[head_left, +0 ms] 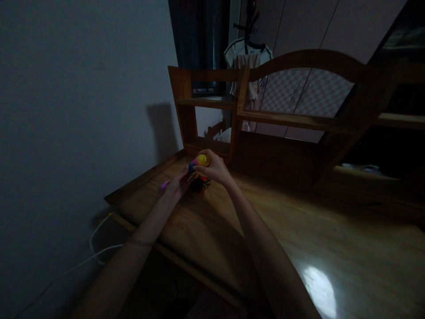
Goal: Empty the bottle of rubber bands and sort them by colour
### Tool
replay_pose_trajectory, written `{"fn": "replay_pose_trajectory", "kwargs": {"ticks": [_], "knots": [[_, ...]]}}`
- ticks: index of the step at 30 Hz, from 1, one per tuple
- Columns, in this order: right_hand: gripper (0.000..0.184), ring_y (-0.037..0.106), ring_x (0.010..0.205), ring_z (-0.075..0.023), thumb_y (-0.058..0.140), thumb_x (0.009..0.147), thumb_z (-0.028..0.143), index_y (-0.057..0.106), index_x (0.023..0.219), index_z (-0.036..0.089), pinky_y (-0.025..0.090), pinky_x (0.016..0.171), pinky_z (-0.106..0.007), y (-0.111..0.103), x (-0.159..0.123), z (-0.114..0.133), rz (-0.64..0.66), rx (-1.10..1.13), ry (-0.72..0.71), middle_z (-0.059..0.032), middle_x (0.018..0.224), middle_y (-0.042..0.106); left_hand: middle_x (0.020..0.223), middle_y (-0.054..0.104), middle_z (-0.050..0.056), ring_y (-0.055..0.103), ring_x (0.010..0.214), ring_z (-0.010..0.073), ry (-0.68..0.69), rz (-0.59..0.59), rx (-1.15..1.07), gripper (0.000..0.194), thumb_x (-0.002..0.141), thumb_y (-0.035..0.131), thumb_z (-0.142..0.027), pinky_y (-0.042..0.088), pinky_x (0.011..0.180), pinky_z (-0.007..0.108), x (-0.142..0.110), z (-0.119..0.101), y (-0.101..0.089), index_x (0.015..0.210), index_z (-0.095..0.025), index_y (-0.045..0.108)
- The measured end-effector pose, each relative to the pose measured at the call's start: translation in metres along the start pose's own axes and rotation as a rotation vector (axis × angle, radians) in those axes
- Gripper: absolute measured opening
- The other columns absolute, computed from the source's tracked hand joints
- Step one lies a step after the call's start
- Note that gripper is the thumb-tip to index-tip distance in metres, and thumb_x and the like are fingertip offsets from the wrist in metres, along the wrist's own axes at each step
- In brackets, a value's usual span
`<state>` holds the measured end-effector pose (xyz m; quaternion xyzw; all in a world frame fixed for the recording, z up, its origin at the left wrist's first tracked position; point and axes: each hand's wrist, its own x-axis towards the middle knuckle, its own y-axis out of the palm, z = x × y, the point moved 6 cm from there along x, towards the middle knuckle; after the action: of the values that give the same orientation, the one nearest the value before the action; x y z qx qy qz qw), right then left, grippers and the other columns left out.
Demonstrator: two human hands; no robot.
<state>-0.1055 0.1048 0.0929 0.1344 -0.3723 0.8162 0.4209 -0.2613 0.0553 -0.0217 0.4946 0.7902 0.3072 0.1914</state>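
My right hand [216, 169] is curled round a small rounded thing [203, 160] in yellow, pink and blue; its exact kind does not show in the dim light. At the blue end of that thing, my left hand [178, 185] holds on from below, its fingertips partly hidden. Just beneath both hands a tangled dark bundle with red bits [199, 183] lies on the wooden desk [206, 226]. A purple thing [164, 185] shows beside my left hand, too small to name.
A wooden shelf unit [239, 97] stands along the back of the desk. The wall [133, 88] borders the left side. White cables [106, 250] hang by the desk's left front edge. Clothes [247, 57] hang behind the shelves.
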Motion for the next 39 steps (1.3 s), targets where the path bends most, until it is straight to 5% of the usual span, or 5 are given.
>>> {"fn": "replay_pose_trajectory", "kwargs": {"ticks": [21, 29, 39], "knots": [[0.044, 0.062, 0.097, -0.0213, 0.072, 0.072, 0.040, 0.057, 0.112, 0.026, 0.046, 0.087, -0.035, -0.005, -0.001, 0.007, -0.022, -0.005, 0.021, -0.0013, 0.104, 0.067, 0.094, 0.072, 0.003, 0.066, 0.085, 0.0130, -0.041, -0.043, -0.020, 0.013, 0.084, 0.066, -0.021, 0.055, 0.079, 0.023, 0.002, 0.006, -0.005, 0.097, -0.018, 0.069], [0.041, 0.063, 0.086, -0.0178, 0.071, 0.072, 0.042, 0.062, 0.106, 0.022, 0.049, 0.076, -0.030, -0.019, 0.002, 0.004, -0.127, 0.083, 0.081, -0.0017, 0.097, 0.068, 0.095, 0.072, 0.005, 0.069, 0.091, 0.0192, -0.105, -0.022, -0.083, 0.015, 0.086, 0.061, -0.028, 0.056, 0.084, 0.036, -0.011, -0.001, 0.008, 0.096, -0.018, 0.066], [0.042, 0.062, 0.081, -0.0174, 0.071, 0.068, 0.044, 0.063, 0.103, 0.020, 0.049, 0.074, -0.030, -0.020, 0.002, -0.009, -0.146, 0.083, 0.175, -0.0019, 0.092, 0.067, 0.092, 0.072, 0.007, 0.068, 0.088, 0.0170, -0.128, 0.028, -0.060, 0.011, 0.086, 0.060, -0.018, 0.056, 0.085, 0.033, -0.010, 0.001, 0.009, 0.095, -0.014, 0.066]]}}
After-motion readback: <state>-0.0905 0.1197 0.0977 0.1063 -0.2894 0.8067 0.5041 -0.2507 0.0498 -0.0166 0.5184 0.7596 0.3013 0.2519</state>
